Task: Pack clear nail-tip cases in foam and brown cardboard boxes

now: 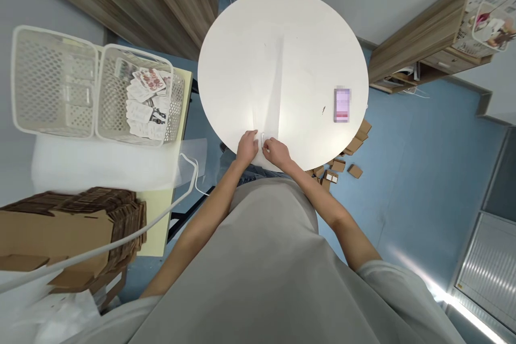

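Both left hand (248,148) and right hand (276,152) are hanging around a tiny whitish thing (263,137) on the counter (314,54), fingers curling, can't tell if pinching.

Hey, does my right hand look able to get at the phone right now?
Probably yes: the phone lies on the table, to the right of your right hand, with nothing tall between them, though its fingers are curled.
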